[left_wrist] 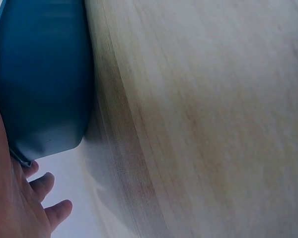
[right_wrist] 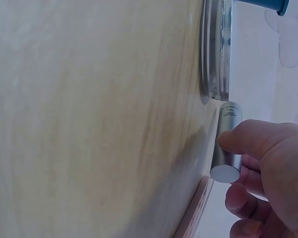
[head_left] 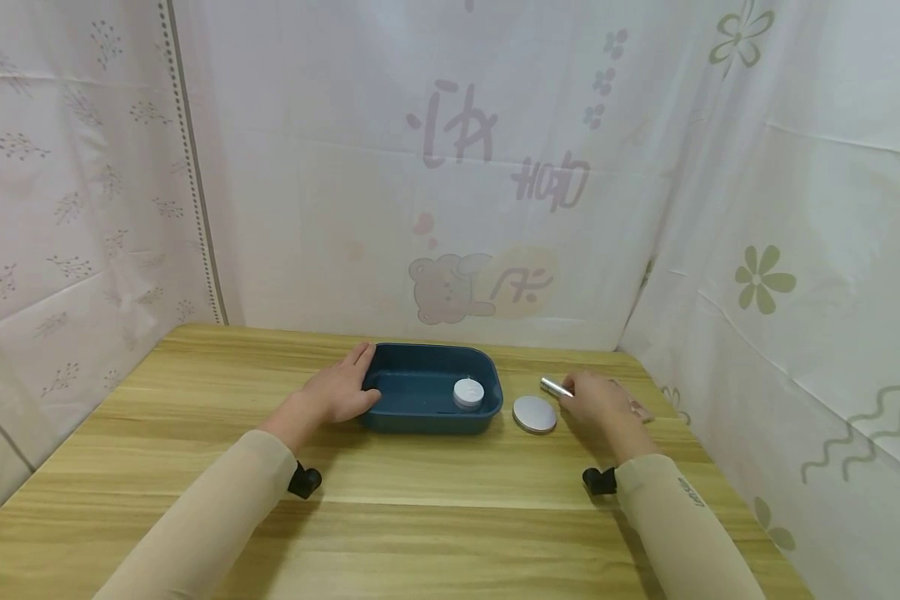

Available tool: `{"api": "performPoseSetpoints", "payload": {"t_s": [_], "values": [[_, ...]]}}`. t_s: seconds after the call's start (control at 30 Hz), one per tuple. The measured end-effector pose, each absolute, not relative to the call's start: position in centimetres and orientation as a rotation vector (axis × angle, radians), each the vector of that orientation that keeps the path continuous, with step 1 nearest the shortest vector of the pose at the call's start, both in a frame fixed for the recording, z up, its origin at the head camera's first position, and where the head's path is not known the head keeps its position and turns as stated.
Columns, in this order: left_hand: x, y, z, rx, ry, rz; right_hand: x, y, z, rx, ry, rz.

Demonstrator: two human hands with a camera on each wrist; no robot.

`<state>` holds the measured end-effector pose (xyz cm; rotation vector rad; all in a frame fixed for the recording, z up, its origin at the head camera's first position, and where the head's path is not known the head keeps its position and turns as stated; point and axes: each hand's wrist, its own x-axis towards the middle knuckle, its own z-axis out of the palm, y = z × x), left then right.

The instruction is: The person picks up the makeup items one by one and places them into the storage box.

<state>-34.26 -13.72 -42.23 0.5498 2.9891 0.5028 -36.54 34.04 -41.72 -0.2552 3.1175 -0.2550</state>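
Observation:
My left hand (head_left: 339, 392) rests on the left end of a dark blue bin (head_left: 427, 425), thumb at the near corner and fingers reaching to the far one. In the left wrist view, fingertips (left_wrist: 59, 213) show past the bin's corner. A white round case (head_left: 468, 392) lies inside the bin, at its right. On the right, my right hand (head_left: 598, 400) pinches a silver lipstick tube (right_wrist: 227, 144) between thumb and fingers, low over the table. Small print runs near the tube's far end. Just left of the tube lies a flat silver round compact (head_left: 534, 414).
A flat pinkish case (head_left: 640, 408) lies on the wooden table (head_left: 450, 533), partly hidden behind my right hand. Patterned curtains (head_left: 307, 208) hang behind the table and along both sides.

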Motion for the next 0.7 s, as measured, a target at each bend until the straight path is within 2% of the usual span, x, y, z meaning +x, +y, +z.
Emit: {"api": "performPoseSetpoints", "payload": {"t_s": [0.7], "values": [[-33.92,-13.59,-41.82,0.554,2.979,0.507,-37.4,33.62,-40.93,-0.249,3.126,-0.347]]}}
